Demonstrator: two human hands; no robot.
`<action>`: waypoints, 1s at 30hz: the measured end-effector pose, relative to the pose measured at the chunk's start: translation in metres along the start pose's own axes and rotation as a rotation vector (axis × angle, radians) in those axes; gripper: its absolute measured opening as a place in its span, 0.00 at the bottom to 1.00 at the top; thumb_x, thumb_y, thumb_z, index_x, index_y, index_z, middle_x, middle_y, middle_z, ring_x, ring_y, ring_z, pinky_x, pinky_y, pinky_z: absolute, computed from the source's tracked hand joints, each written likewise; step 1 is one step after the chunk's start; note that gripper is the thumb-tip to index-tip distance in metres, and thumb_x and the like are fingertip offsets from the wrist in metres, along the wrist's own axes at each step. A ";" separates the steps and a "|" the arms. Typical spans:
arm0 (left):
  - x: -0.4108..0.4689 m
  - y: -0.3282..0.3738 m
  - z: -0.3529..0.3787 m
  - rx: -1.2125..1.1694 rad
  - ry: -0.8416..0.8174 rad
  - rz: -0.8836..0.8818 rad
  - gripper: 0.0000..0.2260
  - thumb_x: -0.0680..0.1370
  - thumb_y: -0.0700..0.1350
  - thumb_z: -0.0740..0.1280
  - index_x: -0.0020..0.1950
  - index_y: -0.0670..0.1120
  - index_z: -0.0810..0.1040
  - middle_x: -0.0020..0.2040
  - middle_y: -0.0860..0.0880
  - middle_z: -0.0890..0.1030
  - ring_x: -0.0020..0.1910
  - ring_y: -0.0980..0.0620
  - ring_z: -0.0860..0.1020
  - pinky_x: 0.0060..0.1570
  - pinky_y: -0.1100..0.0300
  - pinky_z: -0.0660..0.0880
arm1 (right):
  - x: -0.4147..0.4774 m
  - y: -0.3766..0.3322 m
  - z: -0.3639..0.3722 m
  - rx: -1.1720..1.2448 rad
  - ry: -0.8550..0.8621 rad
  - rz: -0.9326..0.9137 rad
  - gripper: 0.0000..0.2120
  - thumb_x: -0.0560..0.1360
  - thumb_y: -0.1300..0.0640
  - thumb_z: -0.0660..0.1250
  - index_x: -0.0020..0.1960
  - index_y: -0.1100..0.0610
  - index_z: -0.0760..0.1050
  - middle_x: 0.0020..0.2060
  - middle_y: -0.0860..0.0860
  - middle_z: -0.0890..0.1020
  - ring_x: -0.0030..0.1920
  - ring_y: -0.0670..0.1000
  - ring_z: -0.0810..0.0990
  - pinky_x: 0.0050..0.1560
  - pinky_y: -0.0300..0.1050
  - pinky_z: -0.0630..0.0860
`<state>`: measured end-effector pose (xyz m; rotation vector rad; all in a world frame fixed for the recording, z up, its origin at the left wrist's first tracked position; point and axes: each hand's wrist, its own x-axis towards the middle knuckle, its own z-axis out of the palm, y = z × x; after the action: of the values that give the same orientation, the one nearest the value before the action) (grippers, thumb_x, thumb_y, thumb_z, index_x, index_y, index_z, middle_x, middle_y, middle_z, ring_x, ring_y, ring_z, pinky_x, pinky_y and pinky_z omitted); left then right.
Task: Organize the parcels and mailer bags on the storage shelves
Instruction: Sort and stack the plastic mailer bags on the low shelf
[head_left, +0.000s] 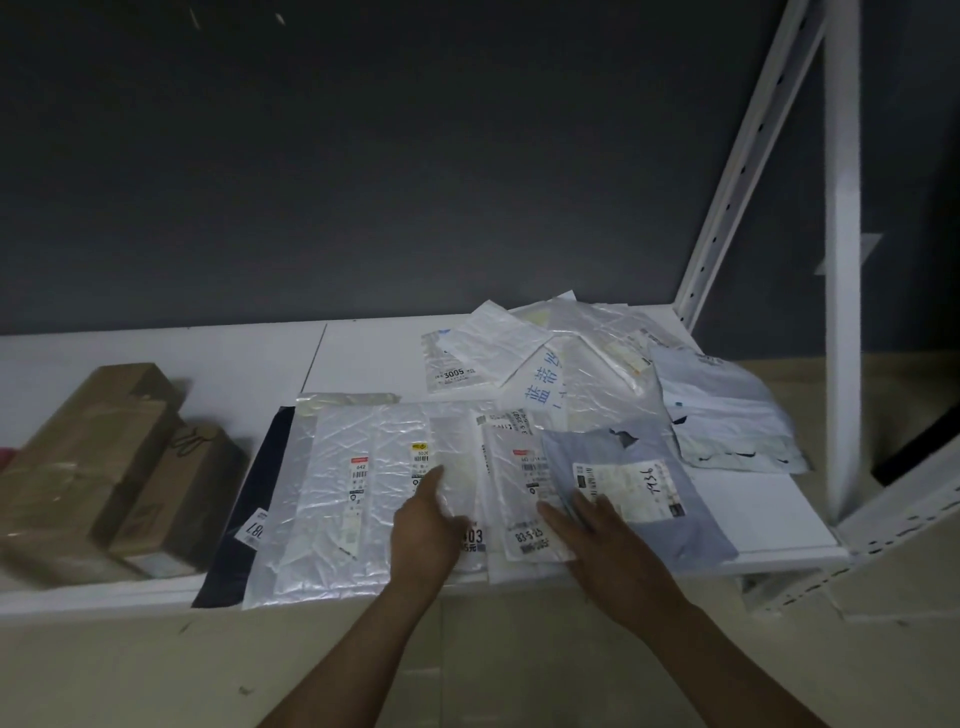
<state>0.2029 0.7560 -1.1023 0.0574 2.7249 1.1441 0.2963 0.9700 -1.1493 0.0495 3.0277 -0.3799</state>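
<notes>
Brown boxes (98, 467) fill the shelf's (758, 514) left; mailer bags (582, 374) sprawl centre and right. Left hand (423, 525), fingers straight, touches a white bag (337, 499); right hand's (602, 545) straight fingers rest on a grey bag (691, 525).

Dark grey wall (363, 156) behind white shelf (156, 358), beige floor (130, 675) below

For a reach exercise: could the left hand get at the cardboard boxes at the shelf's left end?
Probably yes. The left hand rests on a white mailer; only flat mailers lie between it and the cardboard boxes, nothing upright.
</notes>
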 end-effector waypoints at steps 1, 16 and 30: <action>0.001 -0.001 -0.004 -0.009 0.023 -0.006 0.33 0.71 0.40 0.74 0.74 0.49 0.67 0.56 0.43 0.82 0.53 0.46 0.80 0.53 0.59 0.74 | 0.002 -0.006 -0.001 -0.009 0.006 -0.010 0.33 0.75 0.51 0.51 0.77 0.40 0.41 0.67 0.59 0.74 0.65 0.64 0.75 0.58 0.61 0.77; 0.005 -0.019 -0.005 0.271 0.061 0.329 0.23 0.75 0.60 0.65 0.65 0.49 0.77 0.66 0.44 0.75 0.63 0.43 0.75 0.62 0.51 0.72 | -0.001 -0.033 -0.014 -0.207 -0.045 0.033 0.29 0.67 0.58 0.68 0.67 0.48 0.67 0.58 0.62 0.80 0.51 0.68 0.82 0.33 0.56 0.81; 0.060 0.062 0.017 0.337 0.120 0.525 0.13 0.77 0.45 0.66 0.60 0.44 0.81 0.63 0.43 0.77 0.60 0.42 0.75 0.61 0.53 0.71 | 0.023 0.007 -0.086 0.020 0.248 0.071 0.15 0.80 0.46 0.56 0.58 0.52 0.76 0.54 0.49 0.81 0.54 0.50 0.78 0.47 0.42 0.70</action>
<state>0.1448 0.8181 -1.0790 0.8143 3.0775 0.7865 0.2660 0.9983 -1.0703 0.2206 3.2545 -0.4270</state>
